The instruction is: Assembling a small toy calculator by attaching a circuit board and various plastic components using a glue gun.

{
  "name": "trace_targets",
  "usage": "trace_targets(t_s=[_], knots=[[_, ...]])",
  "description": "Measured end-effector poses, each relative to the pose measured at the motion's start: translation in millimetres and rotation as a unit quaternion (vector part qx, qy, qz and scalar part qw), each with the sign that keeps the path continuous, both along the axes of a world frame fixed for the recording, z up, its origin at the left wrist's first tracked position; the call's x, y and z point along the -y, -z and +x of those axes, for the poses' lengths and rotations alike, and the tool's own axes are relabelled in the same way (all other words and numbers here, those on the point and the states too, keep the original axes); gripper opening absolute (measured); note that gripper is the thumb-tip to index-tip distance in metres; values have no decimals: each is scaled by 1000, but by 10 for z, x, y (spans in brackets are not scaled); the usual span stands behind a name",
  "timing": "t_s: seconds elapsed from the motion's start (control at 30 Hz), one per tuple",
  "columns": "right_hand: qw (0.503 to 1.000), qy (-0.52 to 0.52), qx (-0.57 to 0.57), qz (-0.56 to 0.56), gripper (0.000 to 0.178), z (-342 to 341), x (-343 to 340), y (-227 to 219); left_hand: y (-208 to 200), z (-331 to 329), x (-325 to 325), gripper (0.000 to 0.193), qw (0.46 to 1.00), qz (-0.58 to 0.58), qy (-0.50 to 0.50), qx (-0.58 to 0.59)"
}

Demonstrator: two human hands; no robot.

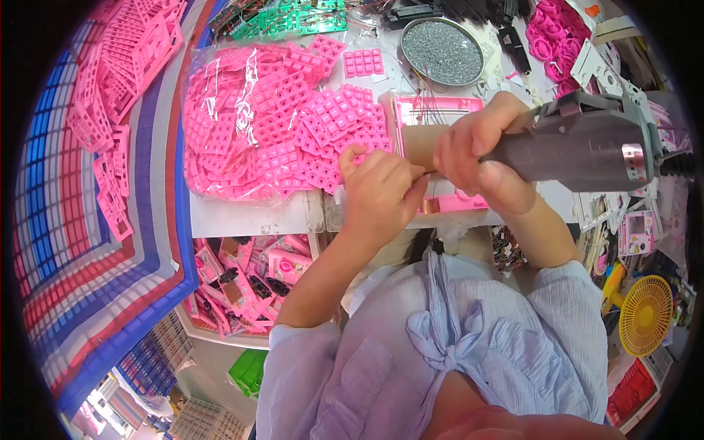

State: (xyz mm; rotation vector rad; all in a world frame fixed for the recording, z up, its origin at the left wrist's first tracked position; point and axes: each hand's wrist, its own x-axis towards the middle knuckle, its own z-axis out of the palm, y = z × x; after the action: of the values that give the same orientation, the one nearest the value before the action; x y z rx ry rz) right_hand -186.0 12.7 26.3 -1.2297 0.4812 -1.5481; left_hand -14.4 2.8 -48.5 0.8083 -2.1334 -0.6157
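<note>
A dark grey electric screwdriver [565, 143] is in my right hand [484, 150], with the fingers wrapped round its narrower end. Its tip is hidden behind my fingers. Beneath both hands a pink plastic housing [447, 204] lies on the white table, with a tan surface [422, 143] showing inside its frame. My left hand [381, 187] is curled at the housing's left side, thumb and fingers pressed together close to the right hand. Whatever the left fingers hold is hidden. Loose pink keypad pieces [330, 117] lie just beyond the left hand.
A clear bag [238, 132] of pink keypads sits at the left. A round metal tray [442, 51] of small screws stands at the back. Pink parts fill an open drawer [249, 275] below. A yellow fan [645, 315] is at the right, and magenta parts [557, 40] lie far right.
</note>
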Motion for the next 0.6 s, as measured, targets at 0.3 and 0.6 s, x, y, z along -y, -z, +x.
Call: trace_targets(t_s=[0.3, 0.6], knots=[[994, 63, -92, -3, 17, -1, 364, 273, -182, 18, -290, 27, 993, 27, -14, 115], [975, 99, -195, -26, 20, 81, 352, 379, -190, 15, -368, 18, 989, 40, 1, 145]])
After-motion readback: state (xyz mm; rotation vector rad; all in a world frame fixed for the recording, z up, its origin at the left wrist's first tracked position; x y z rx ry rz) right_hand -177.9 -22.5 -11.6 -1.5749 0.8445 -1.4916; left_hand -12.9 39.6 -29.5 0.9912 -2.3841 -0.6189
